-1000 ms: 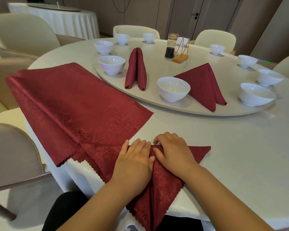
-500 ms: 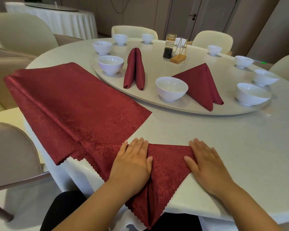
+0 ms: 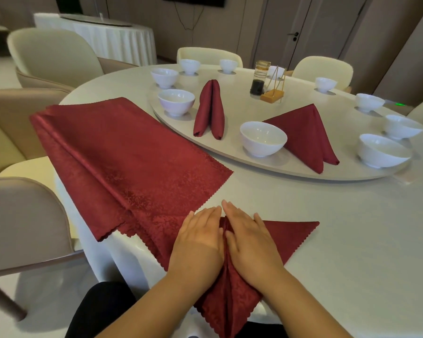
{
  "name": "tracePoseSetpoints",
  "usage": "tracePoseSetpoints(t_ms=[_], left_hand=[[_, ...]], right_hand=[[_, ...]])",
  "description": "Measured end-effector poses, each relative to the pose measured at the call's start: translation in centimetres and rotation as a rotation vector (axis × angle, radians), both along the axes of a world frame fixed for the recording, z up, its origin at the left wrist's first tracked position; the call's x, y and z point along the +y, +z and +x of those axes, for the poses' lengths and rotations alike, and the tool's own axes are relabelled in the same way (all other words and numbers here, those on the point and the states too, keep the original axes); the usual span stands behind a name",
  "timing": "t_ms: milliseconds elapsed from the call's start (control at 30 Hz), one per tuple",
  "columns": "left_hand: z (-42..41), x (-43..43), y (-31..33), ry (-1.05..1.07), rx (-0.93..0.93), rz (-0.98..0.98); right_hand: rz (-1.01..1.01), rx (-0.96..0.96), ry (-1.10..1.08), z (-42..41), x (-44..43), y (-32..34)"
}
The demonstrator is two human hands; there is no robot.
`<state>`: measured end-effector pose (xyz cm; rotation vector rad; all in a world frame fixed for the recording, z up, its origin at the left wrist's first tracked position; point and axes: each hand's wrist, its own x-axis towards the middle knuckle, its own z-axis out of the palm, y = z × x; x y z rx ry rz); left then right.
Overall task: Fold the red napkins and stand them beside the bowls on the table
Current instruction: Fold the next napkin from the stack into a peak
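1. At the table's [image 3: 352,252] near edge, my left hand [image 3: 199,237] and right hand [image 3: 250,240] press flat, fingers straight, on a half-folded napkin [image 3: 288,236] (its tail overhangs). There is bare room to its right.
2. Toward the left edge, flat napkins [image 3: 132,152] wait.
3. Farther in, two standing napkins [image 3: 209,108] flank a bowl [image 3: 263,137]; other bowls [image 3: 381,151] lack one.

A round white table [image 3: 327,240] carries a raised turntable [image 3: 242,106]. A stack of flat red napkins [image 3: 132,152] lies on the table's left side and drapes over the edge. A partly folded napkin [image 3: 291,235] lies at the near edge, overlapping the stack. On the turntable stand 2 folded napkins [image 3: 209,108], white bowls [image 3: 263,137], a glass bottle [image 3: 259,78] and a wooden stand [image 3: 272,95].
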<state>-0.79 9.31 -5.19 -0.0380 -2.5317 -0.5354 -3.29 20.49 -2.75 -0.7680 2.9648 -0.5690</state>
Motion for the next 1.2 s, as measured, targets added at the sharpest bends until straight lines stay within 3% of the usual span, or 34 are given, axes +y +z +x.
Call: tracePoseSetpoints(t_ms=[333, 433, 633, 800, 867, 933, 1000, 1200], left_hand=[[0.9, -1.8, 0.7, 0.059, -0.377, -0.134], [1.6, -4.9, 0.6, 0.13, -0.323, -0.249], [4.1, -10.3, -0.4, 0.243, -0.48, -0.164], [4.5, -10.1, 0.0, 0.258, -0.406, -0.101], [4.3, -10.1, 0.5, 0.257, -0.237, -0.063], [3.4, -9.5, 1.3, 0.201, -0.069, -0.034], [2.2, -8.5, 2.2, 0.063, -0.05, -0.039], [-0.8, -7.0, 3.1, -0.2, -0.344, -0.106]], right_hand=[[0.187, 0.017, 0.034, 0.1, -0.2, 0.5], [0.192, 0.017, 0.031, 0.2, -0.1, 0.6], [0.189, 0.023, 0.027, 0.1, -0.2, 0.5], [0.181, 0.028, 0.016, 0.3, -0.2, 0.5], [0.177, 0.024, 0.014, 0.4, -0.3, 0.5], [0.177, 0.027, 0.017, 0.3, -0.2, 0.4], [0.174, 0.032, 0.019, 0.3, -0.3, 0.5], [0.118, 0.008, 0.067, -0.2, 0.3, 0.4]])
